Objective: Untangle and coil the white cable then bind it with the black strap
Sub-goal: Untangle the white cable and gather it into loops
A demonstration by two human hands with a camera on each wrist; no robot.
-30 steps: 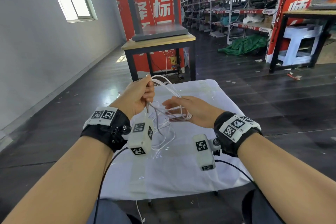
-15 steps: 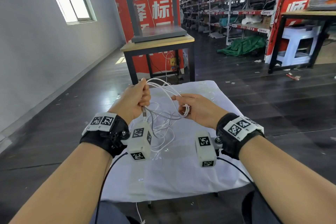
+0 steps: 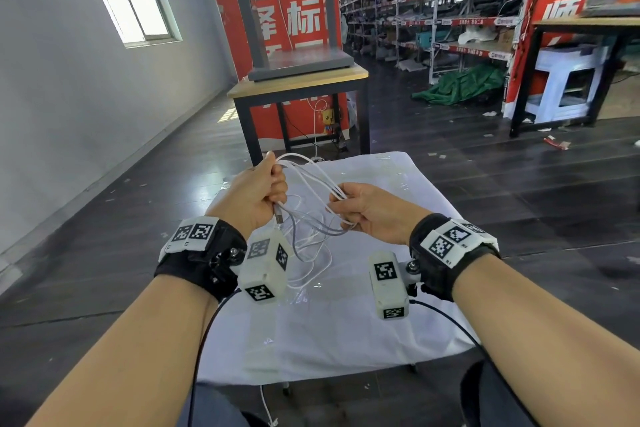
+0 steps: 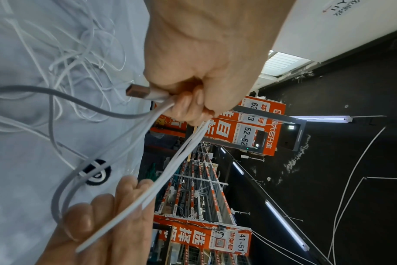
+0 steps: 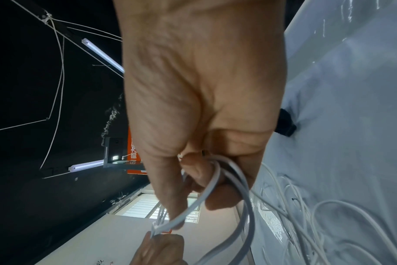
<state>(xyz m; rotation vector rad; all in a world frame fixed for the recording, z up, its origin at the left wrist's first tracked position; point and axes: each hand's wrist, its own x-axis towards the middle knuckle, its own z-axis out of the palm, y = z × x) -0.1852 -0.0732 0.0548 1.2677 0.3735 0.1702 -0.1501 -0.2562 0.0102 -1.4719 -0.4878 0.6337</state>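
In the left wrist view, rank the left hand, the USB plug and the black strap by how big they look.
1. left hand, by far the largest, though it sits nearest the camera.
2. black strap, lying on the white cloth, partly crossed by the white cable.
3. USB plug, slightly smaller; these two are close.

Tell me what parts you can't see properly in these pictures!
- Black strap: left wrist view shows it on the white cloth, crossed by cable strands; in the head view it is hidden.
- White cable: its other end is lost among the loose loops.
- Right hand: its fingertips are curled out of sight in the head view.
- Left hand: the cable inside its fist is covered.
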